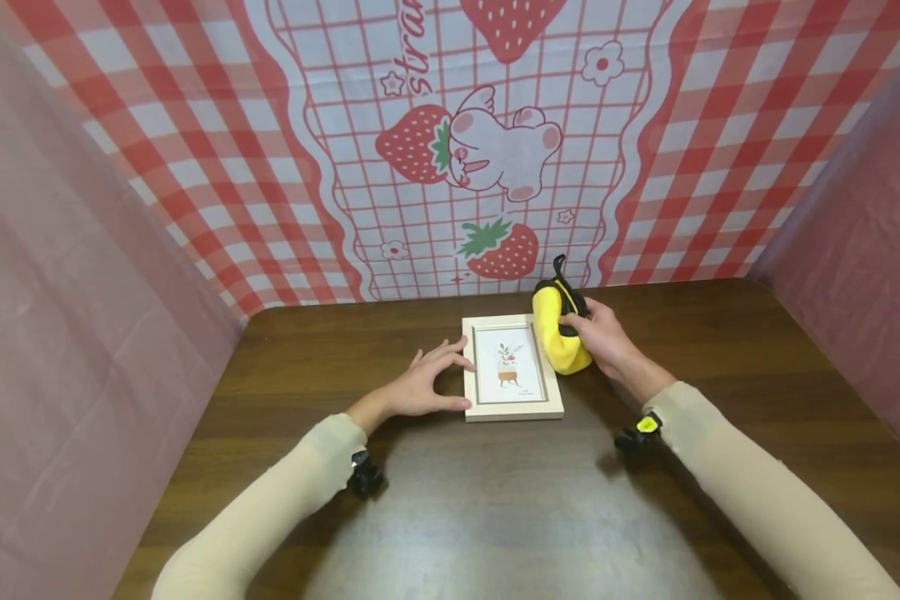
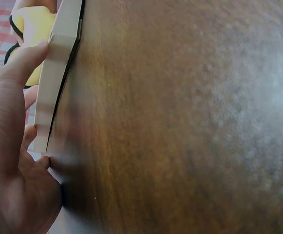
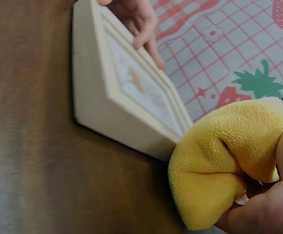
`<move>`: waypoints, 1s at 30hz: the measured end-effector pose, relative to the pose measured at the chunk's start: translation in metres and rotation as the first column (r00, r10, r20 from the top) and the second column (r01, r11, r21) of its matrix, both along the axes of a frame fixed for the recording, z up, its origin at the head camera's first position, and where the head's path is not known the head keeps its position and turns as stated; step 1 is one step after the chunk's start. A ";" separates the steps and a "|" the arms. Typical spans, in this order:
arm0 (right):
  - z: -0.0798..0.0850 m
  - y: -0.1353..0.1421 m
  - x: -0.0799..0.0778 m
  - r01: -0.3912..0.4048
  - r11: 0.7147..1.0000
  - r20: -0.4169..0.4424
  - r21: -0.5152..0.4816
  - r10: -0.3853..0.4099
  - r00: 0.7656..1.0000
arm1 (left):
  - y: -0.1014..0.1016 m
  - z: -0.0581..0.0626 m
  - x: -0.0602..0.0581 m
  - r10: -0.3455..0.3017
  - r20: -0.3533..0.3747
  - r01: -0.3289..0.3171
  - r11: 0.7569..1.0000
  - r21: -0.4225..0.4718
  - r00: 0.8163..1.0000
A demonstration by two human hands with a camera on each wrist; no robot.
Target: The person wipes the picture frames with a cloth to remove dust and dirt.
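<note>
A cream picture frame (image 1: pixel 513 412) with a potted-plant print lies face up on the dark wooden table. At its left side is my left hand (image 1: pixel 423 385), fingers spread and thumb near the lower left corner, the fingertips touching the frame's border. My right hand (image 1: pixel 606 340) grips a bunched yellow cleaning cloth (image 1: pixel 558 333) with black trim and a black hanging loop. The cloth overlaps the frame's right border in the head view. From the right wrist, the fluffy cloth (image 3: pixel 209 161) appears right at the frame's near corner, and part of the right hand is hidden behind it.
The brown table (image 1: pixel 517 508) reaches back to a red-and-white checked strawberry cloth (image 1: pixel 510 150) hanging as a backdrop. Pink curtains (image 1: pixel 67 317) flank the table on the left and right. A small black wrist camera (image 1: pixel 365 473) sits on the left sleeve, another on the right.
</note>
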State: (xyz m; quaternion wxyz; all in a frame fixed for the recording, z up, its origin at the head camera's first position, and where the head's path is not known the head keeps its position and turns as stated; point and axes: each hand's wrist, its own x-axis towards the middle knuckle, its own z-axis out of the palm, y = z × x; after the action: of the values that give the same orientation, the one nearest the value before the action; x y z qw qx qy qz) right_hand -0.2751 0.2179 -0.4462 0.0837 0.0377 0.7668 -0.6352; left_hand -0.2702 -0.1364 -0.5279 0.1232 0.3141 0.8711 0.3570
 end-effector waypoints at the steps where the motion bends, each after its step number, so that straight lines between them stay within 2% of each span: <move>1: 0.002 0.001 -0.001 0.005 1.000 -0.006 -0.002 -0.005 1.000 | 0.000 0.000 0.000 0.000 0.002 0.000 1.000 -0.002 1.000; 15: 0.024 0.000 -0.011 0.007 0.997 -0.070 0.074 -0.002 0.998 | 0.001 0.004 0.003 0.004 0.006 -0.004 1.000 0.008 1.000; 20: 0.029 0.001 -0.014 -0.017 0.988 -0.082 0.154 0.030 0.996 | 0.000 0.004 0.004 0.004 0.013 -0.004 1.000 -0.001 1.000; 25: 0.032 0.002 -0.014 -0.050 0.962 -0.144 0.268 0.092 0.985 | 0.000 0.001 0.001 0.007 0.004 -0.006 1.000 -0.006 1.000; 27: 0.032 0.003 -0.015 -0.065 0.943 -0.191 0.328 0.133 0.972 | 0.000 0.001 0.000 0.003 0.002 -0.003 1.000 -0.004 1.000; 28: 0.027 0.008 -0.021 -0.068 0.933 -0.231 0.354 0.158 0.960 | 0.000 0.000 0.000 0.001 0.003 -0.001 1.000 -0.002 1.000; 30: 0.025 0.010 -0.024 -0.070 0.902 -0.275 0.426 0.204 0.939 | -0.001 -0.002 -0.001 -0.002 0.006 0.002 1.000 0.001 1.000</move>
State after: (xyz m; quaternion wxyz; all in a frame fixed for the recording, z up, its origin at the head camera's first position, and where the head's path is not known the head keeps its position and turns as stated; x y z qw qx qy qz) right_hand -0.2988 0.2279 -0.4207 -0.0038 -0.1015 0.8871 -0.4503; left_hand -0.2713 -0.1374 -0.5296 0.1258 0.3139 0.8703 0.3580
